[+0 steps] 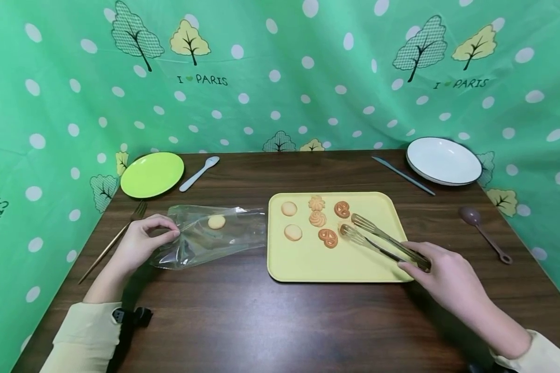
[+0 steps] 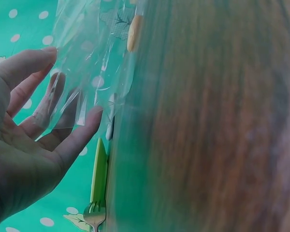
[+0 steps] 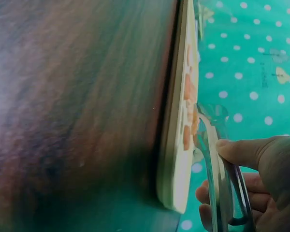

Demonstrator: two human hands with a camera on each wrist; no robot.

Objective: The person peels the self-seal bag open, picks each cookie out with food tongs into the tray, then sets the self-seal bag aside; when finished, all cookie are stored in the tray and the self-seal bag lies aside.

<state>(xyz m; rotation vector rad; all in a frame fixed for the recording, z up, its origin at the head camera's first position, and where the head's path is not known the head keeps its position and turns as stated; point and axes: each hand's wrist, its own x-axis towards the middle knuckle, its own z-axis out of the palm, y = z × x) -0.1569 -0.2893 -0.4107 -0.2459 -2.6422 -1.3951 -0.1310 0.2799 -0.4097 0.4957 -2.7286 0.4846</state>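
My left hand pinches the edge of a clear plastic bag, which lies on the table with one round cookie inside. In my right hand I hold metal tongs, their ends over a yellow tray. The tong tips are around or beside a small brown cookie; whether they grip it, I cannot tell. Also on the tray are two plain round cookies, a flower-shaped cookie, a swirl cookie and two pretzel-shaped cookies.
At the back left are a green plate and a pale spoon, with a fork beside my left hand. To the back right stand a white dish, a blue knife and a brown spoon. A patterned green cloth hangs behind.
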